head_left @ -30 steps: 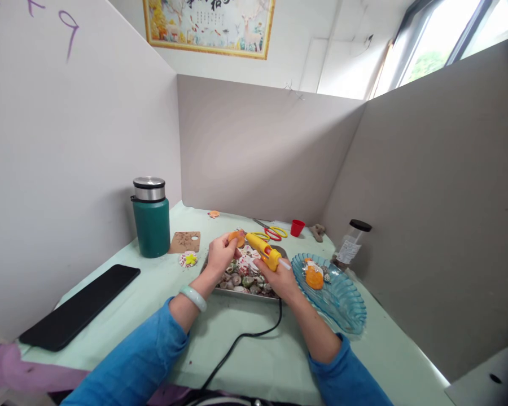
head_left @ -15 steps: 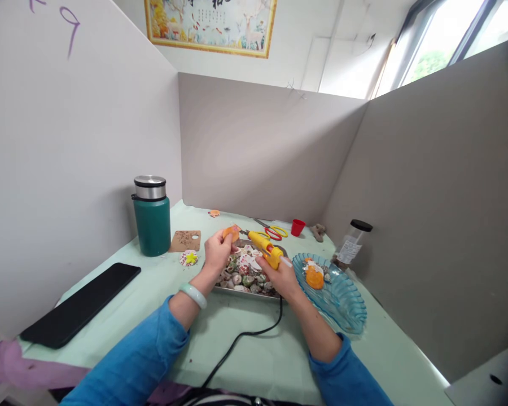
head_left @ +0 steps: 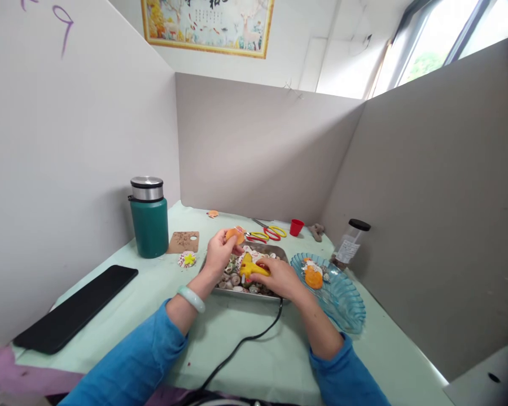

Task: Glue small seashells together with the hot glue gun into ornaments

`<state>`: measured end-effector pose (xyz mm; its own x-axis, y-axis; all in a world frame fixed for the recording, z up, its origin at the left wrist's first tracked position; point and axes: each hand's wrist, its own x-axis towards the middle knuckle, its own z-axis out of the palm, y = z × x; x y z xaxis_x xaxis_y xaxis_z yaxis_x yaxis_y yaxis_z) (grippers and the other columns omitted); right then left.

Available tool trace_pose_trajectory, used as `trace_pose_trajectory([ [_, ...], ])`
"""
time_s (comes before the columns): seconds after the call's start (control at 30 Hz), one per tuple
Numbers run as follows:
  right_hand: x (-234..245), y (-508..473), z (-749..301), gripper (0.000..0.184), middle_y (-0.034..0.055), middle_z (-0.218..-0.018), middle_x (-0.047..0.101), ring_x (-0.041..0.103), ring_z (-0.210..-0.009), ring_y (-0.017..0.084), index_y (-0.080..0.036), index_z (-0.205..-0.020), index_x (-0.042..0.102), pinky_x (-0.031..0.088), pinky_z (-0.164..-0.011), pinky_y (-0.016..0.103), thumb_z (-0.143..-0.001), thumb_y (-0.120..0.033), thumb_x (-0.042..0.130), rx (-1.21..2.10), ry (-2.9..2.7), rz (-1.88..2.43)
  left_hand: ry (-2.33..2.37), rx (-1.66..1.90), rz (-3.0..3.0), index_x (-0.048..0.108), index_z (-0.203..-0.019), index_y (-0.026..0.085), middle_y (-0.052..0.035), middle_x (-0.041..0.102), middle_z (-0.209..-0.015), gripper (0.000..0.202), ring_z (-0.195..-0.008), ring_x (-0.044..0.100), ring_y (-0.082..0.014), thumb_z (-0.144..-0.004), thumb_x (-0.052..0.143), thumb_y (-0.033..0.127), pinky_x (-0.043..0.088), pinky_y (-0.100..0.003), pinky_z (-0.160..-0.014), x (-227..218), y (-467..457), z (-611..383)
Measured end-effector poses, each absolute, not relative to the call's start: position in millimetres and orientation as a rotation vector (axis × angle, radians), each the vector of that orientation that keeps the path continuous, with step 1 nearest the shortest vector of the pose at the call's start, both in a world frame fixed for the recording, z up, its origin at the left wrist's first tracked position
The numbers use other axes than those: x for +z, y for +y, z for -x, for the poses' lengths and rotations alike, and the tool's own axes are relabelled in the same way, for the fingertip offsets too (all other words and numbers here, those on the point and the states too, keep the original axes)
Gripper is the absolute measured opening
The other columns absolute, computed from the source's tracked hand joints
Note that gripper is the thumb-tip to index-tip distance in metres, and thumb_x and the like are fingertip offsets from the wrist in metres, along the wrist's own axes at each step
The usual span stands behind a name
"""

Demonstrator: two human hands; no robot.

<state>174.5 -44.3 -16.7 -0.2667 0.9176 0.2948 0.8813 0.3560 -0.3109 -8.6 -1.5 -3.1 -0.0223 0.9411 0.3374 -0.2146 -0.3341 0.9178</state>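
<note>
Now, on the table (head_left: 275,363), one metal tray (head_left: 242,294) holds many shells. The left hand (head_left: 218,252) pinches one orange shell (head_left: 232,234) above it. The right hand (head_left: 278,276) grips one yellow glue gun (head_left: 250,267). A purple "9" marks the partition (head_left: 80,135).

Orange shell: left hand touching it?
Touching. Head view shows the left hand pinching the orange shell between fingertips, by the far rim of the tray; the right hand grips the glue gun.
</note>
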Motion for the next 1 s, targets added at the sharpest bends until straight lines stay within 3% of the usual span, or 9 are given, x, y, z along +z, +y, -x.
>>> trace_pose_trajectory([
  [0.23, -16, -40, -174, 0.037, 0.0016, -0.074, 0.064, 0.055, -0.065, 0.015, -0.02, -0.087, 0.066, 0.039, -0.062, 0.026, -0.09, -0.052, 0.048, 0.248, -1.739, 1.266, 0.709, 1.312, -1.325, 0.049, -0.091, 0.017, -0.0005, 0.068, -0.067, 0.029, -0.054, 0.066, -0.0161, -0.072, 0.065, 0.033, 0.053, -0.027, -0.055, -2, -14, -1],
  [0.4, -18, -39, -166, 0.035, -0.0026, -0.062, 0.055, 0.047, -0.054, 0.013, -0.019, -0.083, 0.061, 0.039, -0.056, 0.024, -0.088, -0.053, 0.05, 0.429, -1.545, 1.144, 0.73, 1.243, -1.38, 0.051, -0.095, 0.016, 0.0001, 0.067, -0.066, 0.03, -0.054, 0.067, -0.0165, -0.074, 0.065, 0.031, 0.054, -0.027, -0.055, -10, -12, -5],
  [1.0, -23, -39, -164, 0.03, -0.0047, -0.055, 0.048, 0.042, -0.053, 0.011, -0.018, -0.068, 0.058, 0.034, -0.053, 0.022, -0.086, -0.043, 0.055, 0.42, -1.533, 1.137, 0.736, 1.132, -1.553, 0.058, -0.094, 0.014, -0.0022, 0.067, -0.067, 0.026, -0.06, 0.068, -0.0182, -0.076, 0.059, 0.032, 0.054, -0.028, -0.057, -7, -17, -6],
])
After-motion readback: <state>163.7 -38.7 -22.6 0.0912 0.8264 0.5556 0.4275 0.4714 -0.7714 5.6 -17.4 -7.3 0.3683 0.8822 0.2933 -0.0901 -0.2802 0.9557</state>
